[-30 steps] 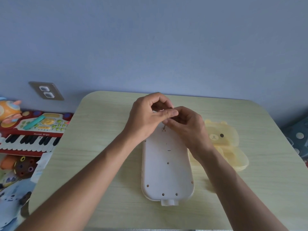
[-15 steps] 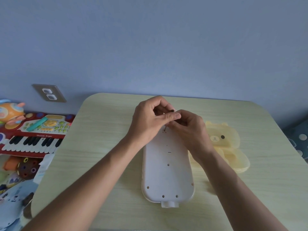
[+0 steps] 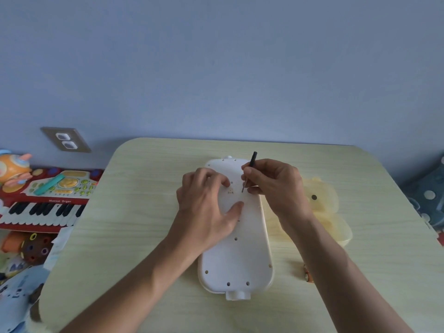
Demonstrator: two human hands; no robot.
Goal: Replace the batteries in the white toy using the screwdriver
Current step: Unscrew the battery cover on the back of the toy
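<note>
The white toy [image 3: 236, 258] lies face down along the middle of the table [image 3: 125, 236], its flat back with several small screw holes facing up. My left hand [image 3: 206, 205] rests flat on the toy's upper half, fingers spread and thumb pressing the plastic. My right hand [image 3: 276, 186] pinches a thin black screwdriver [image 3: 249, 171], tilted, with its metal tip touching the toy's back near a small fitting [image 3: 230, 191]. A battery [image 3: 307, 273] lies on the table beside my right forearm, partly hidden.
A pale yellow bear-shaped box [image 3: 324, 207] sits right of the toy, behind my right wrist. Left of the table stand a red toy keyboard [image 3: 45, 203], an orange toy [image 3: 13, 169] and other toys. A wall outlet [image 3: 66, 140] is at back left.
My hands, which were bunched together over the toy's top end, have parted. The left hand now lies flat on the toy and the right holds the screwdriver tip against its back.
</note>
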